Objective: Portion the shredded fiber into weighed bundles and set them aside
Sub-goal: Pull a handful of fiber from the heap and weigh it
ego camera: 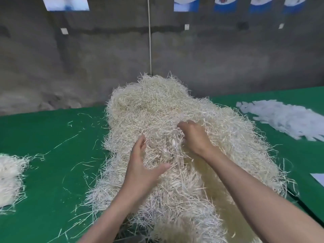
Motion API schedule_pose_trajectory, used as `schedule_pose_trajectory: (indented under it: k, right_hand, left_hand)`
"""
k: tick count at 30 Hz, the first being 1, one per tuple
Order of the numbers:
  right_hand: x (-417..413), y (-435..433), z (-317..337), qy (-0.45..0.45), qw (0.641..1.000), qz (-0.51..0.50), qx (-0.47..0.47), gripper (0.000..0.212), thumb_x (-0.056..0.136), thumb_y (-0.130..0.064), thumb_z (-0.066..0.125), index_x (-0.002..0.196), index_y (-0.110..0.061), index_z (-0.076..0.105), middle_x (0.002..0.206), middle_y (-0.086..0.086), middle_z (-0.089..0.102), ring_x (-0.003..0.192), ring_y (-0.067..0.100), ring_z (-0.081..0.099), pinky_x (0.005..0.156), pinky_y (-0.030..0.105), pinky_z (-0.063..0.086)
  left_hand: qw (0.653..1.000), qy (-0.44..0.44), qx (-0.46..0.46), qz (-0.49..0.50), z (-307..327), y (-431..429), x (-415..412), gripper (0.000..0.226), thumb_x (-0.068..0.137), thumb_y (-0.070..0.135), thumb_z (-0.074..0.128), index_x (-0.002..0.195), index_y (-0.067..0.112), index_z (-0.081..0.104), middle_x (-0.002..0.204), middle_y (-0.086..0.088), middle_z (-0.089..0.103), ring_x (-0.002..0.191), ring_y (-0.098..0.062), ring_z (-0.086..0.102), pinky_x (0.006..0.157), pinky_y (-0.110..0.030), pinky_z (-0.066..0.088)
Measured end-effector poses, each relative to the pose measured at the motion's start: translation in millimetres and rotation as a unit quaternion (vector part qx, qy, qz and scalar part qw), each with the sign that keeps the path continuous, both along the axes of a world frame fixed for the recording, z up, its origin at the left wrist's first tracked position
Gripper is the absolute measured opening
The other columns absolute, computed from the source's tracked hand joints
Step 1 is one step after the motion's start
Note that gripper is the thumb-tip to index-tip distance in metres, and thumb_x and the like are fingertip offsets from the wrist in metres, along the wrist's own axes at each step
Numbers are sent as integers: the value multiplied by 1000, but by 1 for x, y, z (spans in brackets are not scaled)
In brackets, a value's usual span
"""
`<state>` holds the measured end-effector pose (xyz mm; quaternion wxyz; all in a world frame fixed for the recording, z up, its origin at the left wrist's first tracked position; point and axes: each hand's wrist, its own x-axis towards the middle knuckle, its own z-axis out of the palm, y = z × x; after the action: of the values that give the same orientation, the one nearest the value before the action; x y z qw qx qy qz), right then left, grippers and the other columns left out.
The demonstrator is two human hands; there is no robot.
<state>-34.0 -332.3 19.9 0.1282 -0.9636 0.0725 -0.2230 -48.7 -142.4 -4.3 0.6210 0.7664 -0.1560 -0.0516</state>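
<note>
The left hand lies wide, thumb spread, cupping the side of a tuft. The right hand digs curled fingers into the shredded fiber pile at centre frame.

Most of the work seems left: the pile is large, and only one small fiber heap, perhaps a finished portion, sits at the left edge of the green table cover. I see no scale.

The blue-and-white signs along the top edge are too blurred to read.

Both forearms are uncovered along their whole visible length, up to where the lower edge of the view cuts them off. The left hand and the right hand are bare too. The forearms are slim and smooth, narrowing at the wrists. Most fingertips are hidden.
</note>
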Motion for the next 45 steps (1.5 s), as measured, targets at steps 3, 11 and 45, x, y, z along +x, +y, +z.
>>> schedule_pose_trajectory:
  k: [3, 11, 45]
  right_hand:
    - [9, 20, 47, -145, 980, 89, 104, 57, 71, 18, 52, 118, -13, 62, 115, 10, 62, 108, 24, 55, 97, 38, 44]
    - [5, 15, 95, -192, 879, 208, 384, 39, 76, -5, 65, 104, -27, 49, 105, -9, 55, 90, 10, 56, 73, 22, 47]
    - [83, 35, -29, 147, 966, 112, 182, 90, 71, -40, 76, 144, -26, 26, 141, 3, 45, 106, 18, 59, 87, 38, 54]
  left_hand:
    - [997, -59, 23, -55, 30, -25, 14, 139, 44, 39, 87, 135, 61, -16, 140, 38, -11, 131, 9, 5, 107, -24, 12]
    - [985, 29, -102, 134, 66, -54, 83, 10, 86, 9, 62, 80, 11, 54, 81, -5, 58, 75, -19, 60, 58, -16, 44]
    - [951, 118, -243, 147, 96, 0, 111, 44, 74, 0, 61, 118, 3, 59, 131, -5, 51, 130, -23, 37, 112, -51, 15]
